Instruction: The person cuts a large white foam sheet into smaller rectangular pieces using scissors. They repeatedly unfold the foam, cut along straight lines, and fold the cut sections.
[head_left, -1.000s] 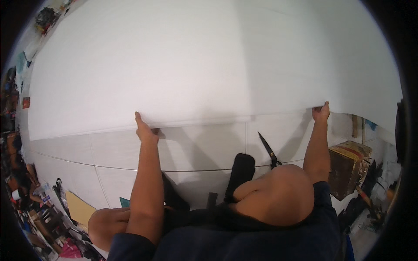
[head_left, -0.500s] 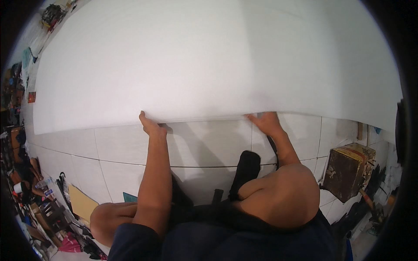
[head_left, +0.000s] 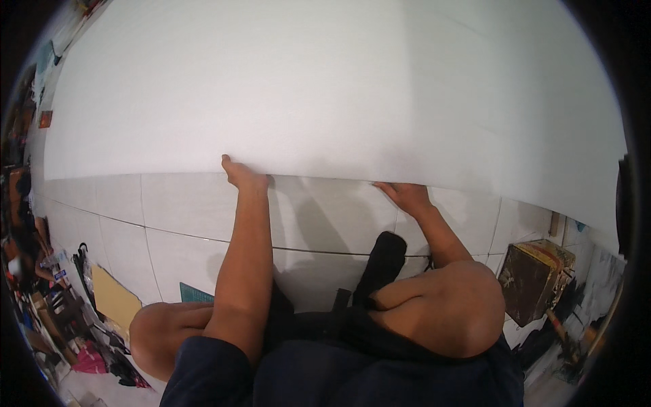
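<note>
A large white sheet (head_left: pixel 271 88) spreads across the far part of the view, its near edge running over the tiled floor. My left hand (head_left: pixel 245 176) is closed on that edge, thumb on top and fingers hidden underneath. Farther right, my right hand (head_left: pixel 408 198) is at the same edge. Its thumb points left along the edge, while its other fingers go out of sight beneath the sheet, so I cannot see how they are closed.
My bent knees (head_left: pixel 444 312) and a dark foot covering (head_left: pixel 383 261) are below the sheet. At right stands a worn brown box (head_left: pixel 532 278). A tan board (head_left: pixel 115 295), a green mat (head_left: pixel 195 293) and clutter, including pink cloth (head_left: pixel 89 358), lie at left.
The sheet's near edge now slopes down to the right, its left end higher in view. My left hand is slightly higher, my right slightly lower. The floor and surroundings have also shifted in view.
</note>
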Demonstrator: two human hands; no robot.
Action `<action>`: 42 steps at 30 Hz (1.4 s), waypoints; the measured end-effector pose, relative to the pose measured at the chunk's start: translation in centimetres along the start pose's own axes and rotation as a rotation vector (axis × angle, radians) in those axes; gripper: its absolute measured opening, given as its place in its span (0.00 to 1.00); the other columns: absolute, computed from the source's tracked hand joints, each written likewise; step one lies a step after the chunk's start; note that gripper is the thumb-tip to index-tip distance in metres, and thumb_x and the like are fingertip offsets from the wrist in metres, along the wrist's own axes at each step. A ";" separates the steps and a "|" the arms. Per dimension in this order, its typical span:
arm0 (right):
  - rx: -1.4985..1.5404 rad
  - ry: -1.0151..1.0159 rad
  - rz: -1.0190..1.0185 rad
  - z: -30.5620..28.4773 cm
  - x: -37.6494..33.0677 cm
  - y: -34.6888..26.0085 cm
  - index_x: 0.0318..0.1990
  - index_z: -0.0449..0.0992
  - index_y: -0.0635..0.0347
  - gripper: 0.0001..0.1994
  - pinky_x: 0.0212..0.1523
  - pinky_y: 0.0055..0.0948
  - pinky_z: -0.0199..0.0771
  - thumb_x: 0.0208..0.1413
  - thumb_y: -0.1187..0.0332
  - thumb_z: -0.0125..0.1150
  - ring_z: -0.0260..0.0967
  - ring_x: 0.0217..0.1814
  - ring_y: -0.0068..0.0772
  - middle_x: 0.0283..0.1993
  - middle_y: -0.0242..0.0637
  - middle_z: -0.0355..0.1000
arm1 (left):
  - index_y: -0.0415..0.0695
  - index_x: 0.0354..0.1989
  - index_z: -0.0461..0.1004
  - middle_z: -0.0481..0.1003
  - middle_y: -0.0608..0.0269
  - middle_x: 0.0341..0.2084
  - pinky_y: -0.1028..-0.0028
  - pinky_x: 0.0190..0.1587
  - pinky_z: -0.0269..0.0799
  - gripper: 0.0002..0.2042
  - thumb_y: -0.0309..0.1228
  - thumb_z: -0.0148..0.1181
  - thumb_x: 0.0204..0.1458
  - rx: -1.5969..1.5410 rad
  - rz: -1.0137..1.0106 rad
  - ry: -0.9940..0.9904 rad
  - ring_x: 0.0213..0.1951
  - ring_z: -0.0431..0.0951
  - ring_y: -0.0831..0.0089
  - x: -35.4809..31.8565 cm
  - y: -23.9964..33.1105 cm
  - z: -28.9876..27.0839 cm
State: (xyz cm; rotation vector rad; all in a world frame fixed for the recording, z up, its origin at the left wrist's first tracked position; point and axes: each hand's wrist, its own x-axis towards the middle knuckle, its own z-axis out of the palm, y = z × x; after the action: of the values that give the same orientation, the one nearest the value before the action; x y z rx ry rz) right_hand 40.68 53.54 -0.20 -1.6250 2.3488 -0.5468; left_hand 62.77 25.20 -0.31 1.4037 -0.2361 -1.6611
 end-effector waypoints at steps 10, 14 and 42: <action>0.131 0.126 0.388 3.8 4.7 10.8 0.61 0.66 0.65 0.24 0.66 0.42 0.56 0.61 0.61 0.52 0.60 0.66 0.49 0.63 0.50 0.65 | 0.37 0.67 0.54 0.58 0.51 0.65 0.51 0.65 0.53 0.34 0.51 0.41 0.57 0.036 0.004 -0.015 0.63 0.60 0.53 -2.0 0.2 1.6; 0.076 0.085 0.388 2.9 4.9 10.7 0.61 0.66 0.65 0.24 0.66 0.41 0.57 0.61 0.61 0.52 0.60 0.65 0.47 0.63 0.49 0.64 | 0.36 0.66 0.54 0.58 0.50 0.65 0.51 0.65 0.55 0.34 0.50 0.41 0.57 0.008 0.029 -0.045 0.63 0.61 0.53 -1.9 0.0 1.3; 1.578 0.590 1.091 -3.0 -8.6 6.6 0.37 0.72 0.60 0.14 0.26 0.23 0.64 0.56 0.58 0.65 0.67 0.33 0.23 0.37 0.34 0.72 | 0.33 0.67 0.35 0.54 0.41 0.64 0.46 0.60 0.64 0.45 0.52 0.53 0.56 0.103 0.000 0.076 0.59 0.65 0.46 -0.1 -1.0 0.0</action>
State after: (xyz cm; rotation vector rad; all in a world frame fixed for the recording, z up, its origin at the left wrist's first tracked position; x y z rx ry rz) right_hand 37.01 64.15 -0.47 0.5080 1.5545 -1.8858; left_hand 62.23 25.84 -0.89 1.5409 -0.2816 -1.6119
